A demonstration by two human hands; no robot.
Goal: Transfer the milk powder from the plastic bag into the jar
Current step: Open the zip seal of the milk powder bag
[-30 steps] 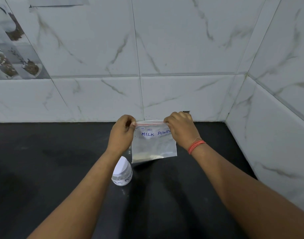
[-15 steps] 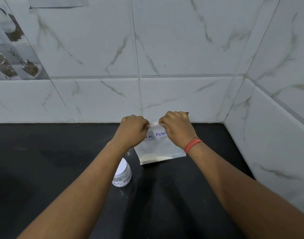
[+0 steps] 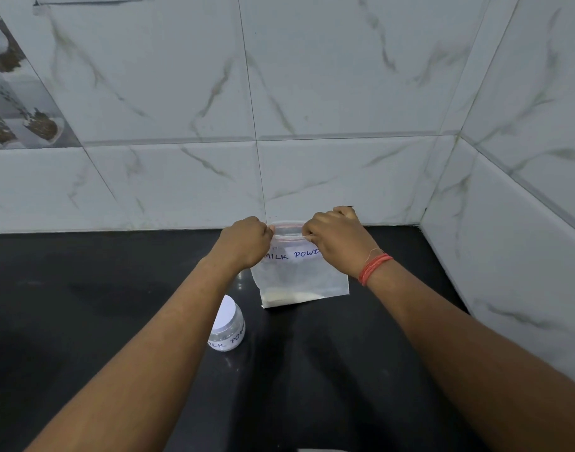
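Note:
A clear zip bag (image 3: 299, 278) labelled MILK POWDER is held upright above the black counter (image 3: 84, 305), with a thin layer of white powder at its bottom. My left hand (image 3: 247, 243) pinches the bag's top left edge and my right hand (image 3: 338, 243) pinches the top right. The red zip strip between them gapes open. A small clear jar (image 3: 229, 327) with a white lid and a MILK POWDER label stands on the counter below my left forearm, which covers its left side.
White marble-pattern tiled walls (image 3: 312, 109) close the counter at the back and on the right (image 3: 524, 223), forming a corner. A patterned tile (image 3: 15, 102) shows at the far left.
My hands came together over the bag's top, then drew apart again. The zip strip now shows a gap. The bag sits a little further right of the jar.

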